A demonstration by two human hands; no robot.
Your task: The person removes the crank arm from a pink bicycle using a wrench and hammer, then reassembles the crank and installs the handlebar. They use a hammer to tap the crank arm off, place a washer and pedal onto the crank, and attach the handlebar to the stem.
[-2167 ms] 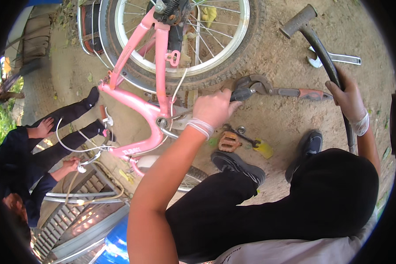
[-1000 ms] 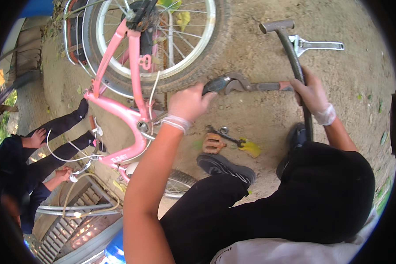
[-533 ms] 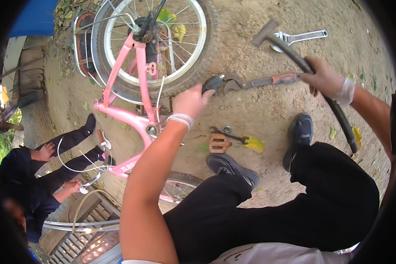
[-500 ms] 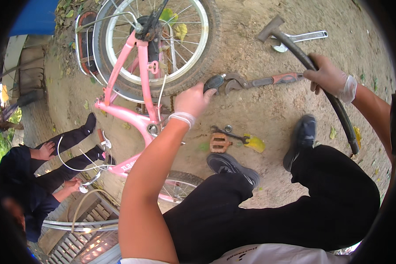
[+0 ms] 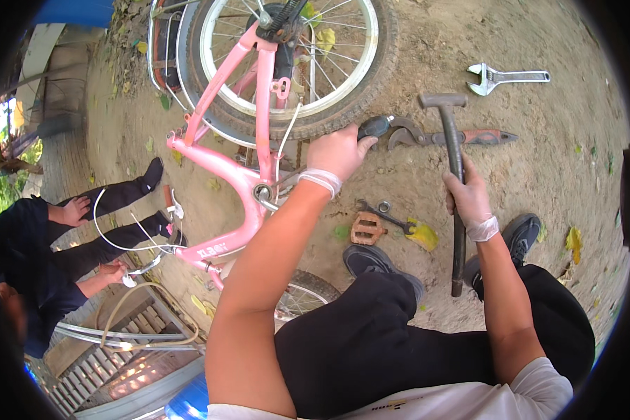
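My left hand (image 5: 336,150), in a thin clear glove, is closed round the dark handle of a screwdriver (image 5: 376,127). The handle's butt points right; a thin shaft shows left of the hand, near the crank (image 5: 264,194) of a pink bicycle (image 5: 220,175), its tip unclear. My right hand (image 5: 467,192), gloved too, grips a hammer (image 5: 452,133) partway down its long dark handle. The hammer head is at the far end, right of the screwdriver butt and apart from it. Behind the hammer, a large wrench (image 5: 483,136) with a red and grey handle lies on the ground.
An adjustable wrench (image 5: 514,77) lies at the far right. Near my shoes are an orange-brown pedal (image 5: 366,229), an open-ended wrench (image 5: 392,218) and a nut (image 5: 384,207). At the left, another person's hand (image 5: 112,271) is at the handlebar; a slatted wooden piece (image 5: 98,371) lies below.
My right hand has brought the hammer left, closer to my left hand, and its handle has swung nearly straight along the view. My left hand keeps hold of the screwdriver. The view has shifted.
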